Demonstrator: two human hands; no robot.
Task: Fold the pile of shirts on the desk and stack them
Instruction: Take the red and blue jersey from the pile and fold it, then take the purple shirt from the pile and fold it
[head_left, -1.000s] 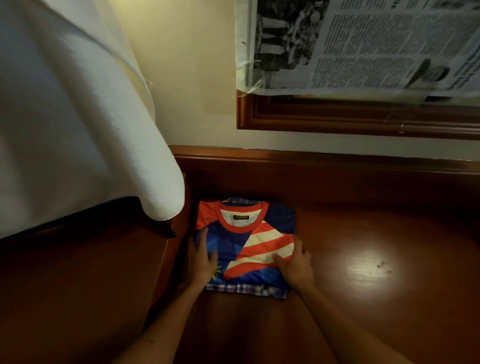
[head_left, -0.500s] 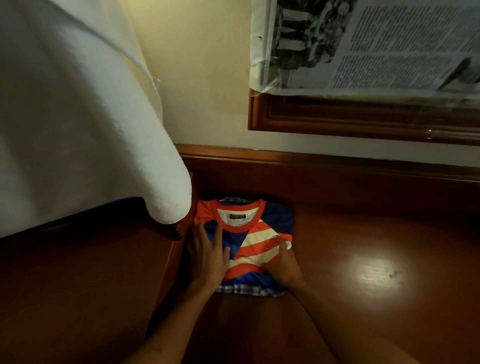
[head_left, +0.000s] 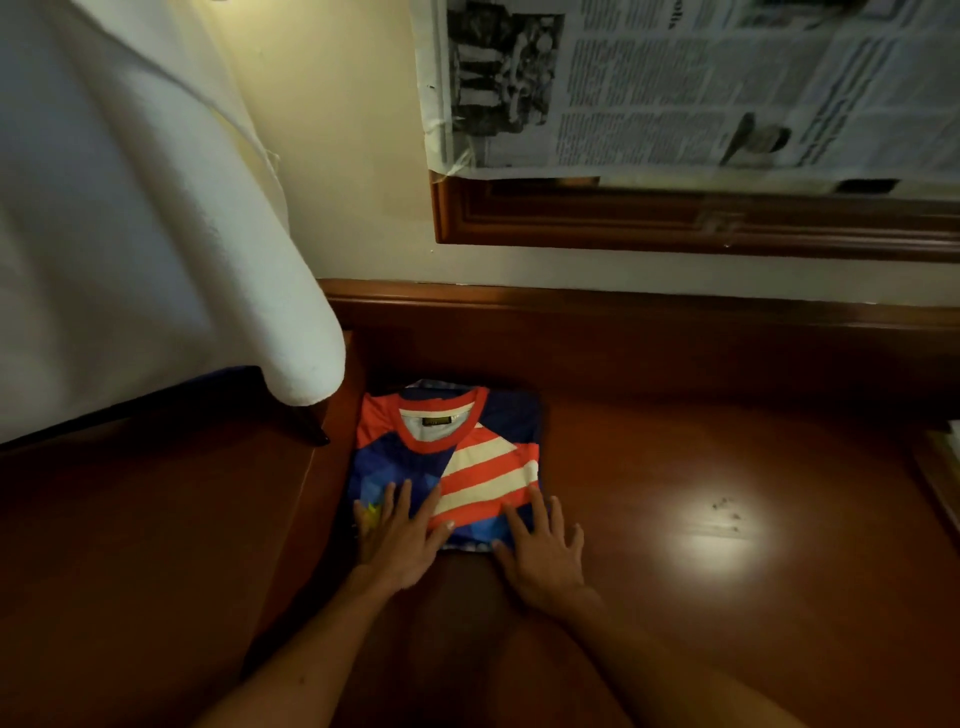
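Observation:
A folded blue shirt with a red collar and red-and-cream stripes (head_left: 467, 457) lies on the dark wooden desk (head_left: 675, 597), near its left end. A checked garment (head_left: 470, 546) peeks out from under it at the near edge. My left hand (head_left: 397, 535) lies flat with spread fingers on the shirt's near left corner. My right hand (head_left: 540, 551) lies flat at the near right corner, fingertips on the cloth and palm over the desk. Neither hand grips anything.
A chair draped in white cloth (head_left: 130, 234) stands at the left, one dark leg (head_left: 311, 428) close to the shirt. A raised wooden ledge (head_left: 623, 312) runs along the wall. Newspaper (head_left: 701, 88) covers a framed pane (head_left: 675, 218) above. Something pale (head_left: 950, 457) sits at the right edge.
Both hands slid toward me, from the middle of the shirt to its near edge. The shirt itself stays in place.

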